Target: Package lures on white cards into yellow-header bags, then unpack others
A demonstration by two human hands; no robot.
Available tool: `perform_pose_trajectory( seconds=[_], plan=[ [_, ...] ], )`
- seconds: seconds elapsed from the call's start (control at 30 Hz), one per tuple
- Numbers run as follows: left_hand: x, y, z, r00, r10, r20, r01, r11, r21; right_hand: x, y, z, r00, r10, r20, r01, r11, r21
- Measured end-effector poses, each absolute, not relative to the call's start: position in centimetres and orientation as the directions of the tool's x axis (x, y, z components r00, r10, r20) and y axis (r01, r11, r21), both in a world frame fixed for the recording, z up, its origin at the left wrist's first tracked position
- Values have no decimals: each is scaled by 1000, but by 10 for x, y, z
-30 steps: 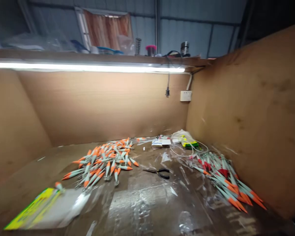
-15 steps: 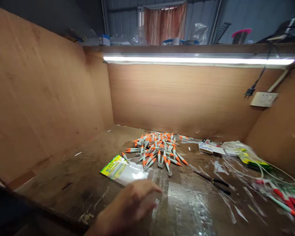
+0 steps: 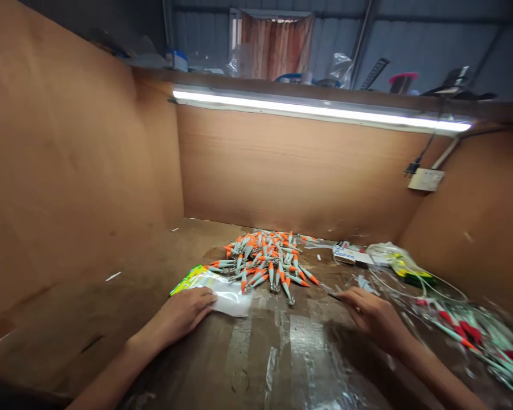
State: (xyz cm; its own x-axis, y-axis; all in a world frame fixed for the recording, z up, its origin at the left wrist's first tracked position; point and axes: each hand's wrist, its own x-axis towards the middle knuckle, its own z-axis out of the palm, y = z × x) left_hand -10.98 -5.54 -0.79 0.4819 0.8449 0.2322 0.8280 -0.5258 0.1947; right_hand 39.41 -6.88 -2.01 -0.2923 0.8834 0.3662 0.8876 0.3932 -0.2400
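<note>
My left hand point(image 3: 191, 307) rests on the lower left part of a clear plastic packet point(image 3: 231, 296) with a yellow-green top, its fingers pressed together at the packet's edge. My right hand point(image 3: 365, 307) is closed around the dark pliers point(image 3: 334, 296), whose tip points left past the fingers; the rest is hidden under the hand. Between and beyond the hands lies a heap of orange and pale grey lures point(image 3: 267, 256) with metal hooks. The nearest lures touch the packet's upper edge.
A small white box point(image 3: 344, 254) and a bag with yellow-green packaging point(image 3: 410, 273) lie at the back right. Red and pale lures point(image 3: 465, 330) spread along the right. Wooden panels point(image 3: 282, 171) enclose the table, under a lit tube lamp point(image 3: 316, 110).
My left hand has moved up and left onto the packet. My right hand has come into view and taken hold of the pliers. The camera view has tilted and shifted.
</note>
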Motion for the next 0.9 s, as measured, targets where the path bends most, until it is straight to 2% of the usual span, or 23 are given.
perform_pose_trajectory(
  seconds=[0.03, 0.1, 0.23, 0.3, 0.4, 0.47, 0.57, 0.67, 0.73, 0.77, 0.8, 0.83, 0.9],
  plan=[
    [-114, -53, -12, 503, 834, 228, 814, -546, 197, 394, -49, -16, -282, 903, 324, 920, 350, -177],
    [-122, -50, -20, 483, 828, 285, 814, -545, 202, 403, -13, -7, -154, 955, 253, 979, 182, -92],
    [-113, -47, -22, 509, 795, 331, 791, -584, 185, 445, 33, 9, 106, 952, 287, 994, -90, -69],
    [-91, -47, -12, 561, 754, 340, 755, -635, 164, 463, 46, 15, 174, 931, 320, 985, -158, -76],
    [-43, -46, 9, 644, 682, 348, 682, -717, 143, 475, 61, 25, 182, 918, 352, 982, -149, -119],
    [-10, -47, 20, 676, 647, 353, 649, -749, 130, 472, 68, 35, 160, 915, 371, 981, -105, -164],
    [33, -52, 26, 628, 627, 461, 671, -736, 88, 455, 69, 42, 99, 927, 361, 969, -8, -247],
    [63, -59, 19, 602, 603, 524, 658, -746, 102, 425, 45, 27, -53, 973, 224, 932, 129, -340],
    [75, -64, 10, 627, 596, 502, 624, -770, 134, 401, 20, 6, -189, 980, 63, 874, 198, -443],
    [79, -65, 4, 644, 599, 476, 610, -777, 153, 389, 8, -4, -322, 943, -82, 773, 212, -598],
    [80, -66, -3, 659, 610, 440, 604, -778, 173, 379, -1, -13, -417, 894, -165, 678, 184, -712],
    [80, -65, -10, 669, 624, 405, 604, -773, 194, 370, -7, -19, -448, 878, -170, 632, 175, -755],
    [76, -64, -25, 677, 664, 316, 622, -746, 237, 356, -9, -24, -417, 905, -87, 583, 193, -789]
  ],
)
